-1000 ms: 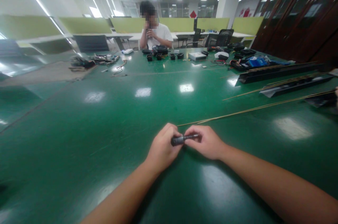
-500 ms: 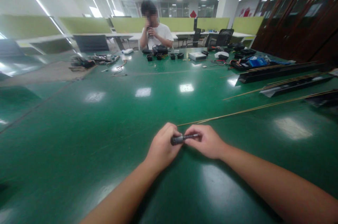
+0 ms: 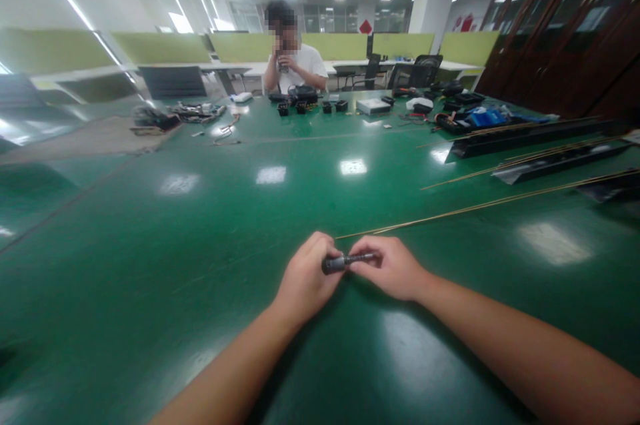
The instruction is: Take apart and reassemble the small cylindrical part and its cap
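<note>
Just above the green table (image 3: 210,251), my left hand (image 3: 307,275) has its fingers closed around the thick end of a small dark metal cylinder with a thin ribbed shaft (image 3: 336,265). Its exact kind I cannot make out. A small dark spot shows on the side of the thick part. On the shaft, which points to the right, my right hand (image 3: 393,268) pinches the far end between thumb and fingers. Several thin brass-coloured rods (image 3: 430,218) lie just beyond both hands, reaching off to the right.
Black angled trays (image 3: 525,138) with more rods lie at the right. Tools and a blue item (image 3: 485,117) sit behind them. Small black boxes (image 3: 301,107) and a white box (image 3: 373,107) stand at the far side, where a person (image 3: 310,65) sits. Cables (image 3: 227,131) lie at far left.
The dark cylinder has turned slightly in my fingers, and the spot on its side shows more clearly. Both hands stay almost in place. The person opposite has shifted a little.
</note>
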`<state>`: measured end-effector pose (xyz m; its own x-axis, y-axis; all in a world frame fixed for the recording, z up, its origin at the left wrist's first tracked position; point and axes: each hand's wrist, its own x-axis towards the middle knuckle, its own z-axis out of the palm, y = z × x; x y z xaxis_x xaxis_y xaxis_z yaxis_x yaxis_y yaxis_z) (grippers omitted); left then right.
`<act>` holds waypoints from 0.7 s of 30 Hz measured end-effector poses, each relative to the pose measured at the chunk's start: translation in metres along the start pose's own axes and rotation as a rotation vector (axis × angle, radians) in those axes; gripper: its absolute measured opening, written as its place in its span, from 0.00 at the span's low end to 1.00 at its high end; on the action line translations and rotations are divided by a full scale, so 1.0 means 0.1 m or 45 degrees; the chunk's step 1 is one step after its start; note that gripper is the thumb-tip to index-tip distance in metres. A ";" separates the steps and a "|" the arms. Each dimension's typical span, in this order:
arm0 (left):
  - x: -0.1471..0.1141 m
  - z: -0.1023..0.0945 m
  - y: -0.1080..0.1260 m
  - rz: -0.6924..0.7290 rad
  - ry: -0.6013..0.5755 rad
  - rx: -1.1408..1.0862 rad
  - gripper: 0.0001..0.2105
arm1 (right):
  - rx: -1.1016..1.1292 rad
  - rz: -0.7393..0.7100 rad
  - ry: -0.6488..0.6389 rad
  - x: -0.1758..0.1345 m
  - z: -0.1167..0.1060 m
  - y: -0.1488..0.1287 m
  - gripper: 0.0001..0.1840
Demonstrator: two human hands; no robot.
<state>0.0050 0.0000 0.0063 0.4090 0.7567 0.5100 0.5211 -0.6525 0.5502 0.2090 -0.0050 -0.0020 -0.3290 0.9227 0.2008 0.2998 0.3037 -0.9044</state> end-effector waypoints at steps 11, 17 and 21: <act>0.00 0.00 0.01 -0.010 0.007 0.015 0.04 | -0.003 0.012 0.008 0.00 0.00 0.02 0.06; -0.01 0.00 0.00 -0.009 0.023 0.018 0.05 | -0.027 0.010 0.032 0.00 0.00 0.01 0.06; 0.00 -0.01 -0.01 -0.010 0.018 0.005 0.05 | -0.023 0.010 0.022 0.00 -0.01 0.01 0.06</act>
<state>0.0037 0.0003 0.0061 0.3945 0.7611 0.5148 0.5271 -0.6464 0.5517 0.2099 -0.0043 -0.0021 -0.3108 0.9292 0.2003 0.3188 0.3004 -0.8990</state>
